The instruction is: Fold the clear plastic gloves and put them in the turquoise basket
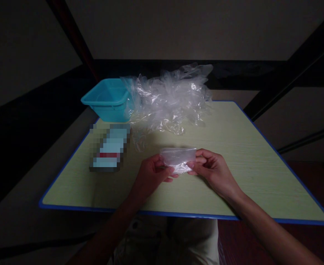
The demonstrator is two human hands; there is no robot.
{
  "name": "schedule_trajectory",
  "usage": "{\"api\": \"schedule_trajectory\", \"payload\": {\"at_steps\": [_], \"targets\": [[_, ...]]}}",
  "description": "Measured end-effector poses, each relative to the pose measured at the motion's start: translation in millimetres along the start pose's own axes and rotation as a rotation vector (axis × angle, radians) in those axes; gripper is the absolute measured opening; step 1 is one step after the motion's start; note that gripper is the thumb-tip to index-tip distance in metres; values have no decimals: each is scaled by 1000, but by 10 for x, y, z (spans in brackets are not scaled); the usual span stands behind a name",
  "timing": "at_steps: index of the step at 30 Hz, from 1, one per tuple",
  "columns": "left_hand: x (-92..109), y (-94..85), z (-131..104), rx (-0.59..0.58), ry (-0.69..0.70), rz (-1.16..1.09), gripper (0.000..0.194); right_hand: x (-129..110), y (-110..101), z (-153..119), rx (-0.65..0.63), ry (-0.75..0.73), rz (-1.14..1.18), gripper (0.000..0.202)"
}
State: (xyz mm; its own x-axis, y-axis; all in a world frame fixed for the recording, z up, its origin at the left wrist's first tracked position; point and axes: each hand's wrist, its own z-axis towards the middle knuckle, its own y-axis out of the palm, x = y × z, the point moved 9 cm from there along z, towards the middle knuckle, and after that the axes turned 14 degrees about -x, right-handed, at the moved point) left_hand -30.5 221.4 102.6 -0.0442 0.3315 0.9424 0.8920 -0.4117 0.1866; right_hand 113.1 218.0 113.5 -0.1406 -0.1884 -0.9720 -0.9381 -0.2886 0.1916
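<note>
A small folded piece of clear plastic film (178,157) is stretched between my two hands, just above the near half of the table. My left hand (154,172) pinches its left end between thumb and fingers. On the other end, my right hand (210,165) has its thumb pressed over the film and its fingers behind. Beyond the hands lies a loose heap of crumpled clear plastic (173,99), thin and shiny. Whether the held piece is a bag or a glove cannot be made out.
A turquoise plastic basin (106,105) stands at the table's far left corner, touching the heap. Nearer, a blurred-out, phone-like object (110,147) lies on the left side. The light wooden table (247,165) has a blue edge. Dark slanting bars rise behind it.
</note>
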Motion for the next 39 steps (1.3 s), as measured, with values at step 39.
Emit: {"api": "schedule_trajectory", "payload": {"at_steps": [39], "targets": [[-12,687,-157,-65,366,1544,80,-11,-80,15,56,-69,-470,29]]}}
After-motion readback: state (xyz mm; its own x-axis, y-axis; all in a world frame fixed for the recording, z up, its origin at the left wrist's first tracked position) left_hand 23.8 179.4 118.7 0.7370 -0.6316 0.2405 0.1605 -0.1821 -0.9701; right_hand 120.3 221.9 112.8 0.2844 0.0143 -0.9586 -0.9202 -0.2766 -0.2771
